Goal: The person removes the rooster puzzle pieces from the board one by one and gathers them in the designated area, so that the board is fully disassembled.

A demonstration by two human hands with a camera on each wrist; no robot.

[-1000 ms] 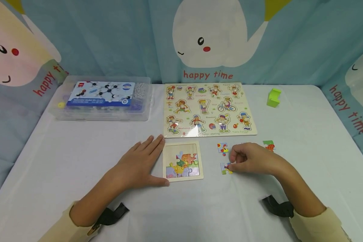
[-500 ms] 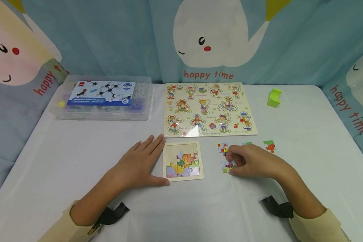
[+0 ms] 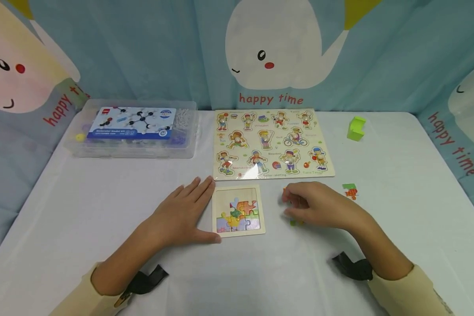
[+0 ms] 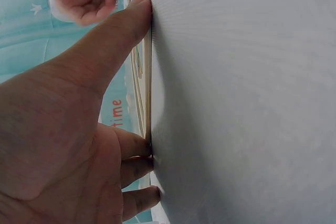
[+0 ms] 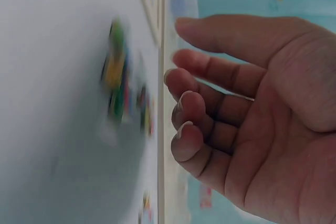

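My left hand lies flat on the cloth, fingers straight, against the left edge of a small wooden jigsaw tray. Its thumb touches the tray's lower left corner. Joined jigsaw pieces fill the tray's lower and right part; bare wood shows at upper left. To the right, my right hand hovers over loose pieces, fingers loosely curled. In the right wrist view, a gap separates thumb and index finger, with nothing seen between them. One jigsaw piece shows below this hand, another beyond it; others are partly hidden.
Behind the tray lies a wooden peg puzzle board with sports figures. A clear plastic box with a molecular model kit card stands at back left. At back right is a bright green block. A printed curtain hangs behind the table.
My right hand first touches the lower loose jigsaw piece and shifts it slightly, then lifts off and moves left towards the tray. My left hand stays in place.
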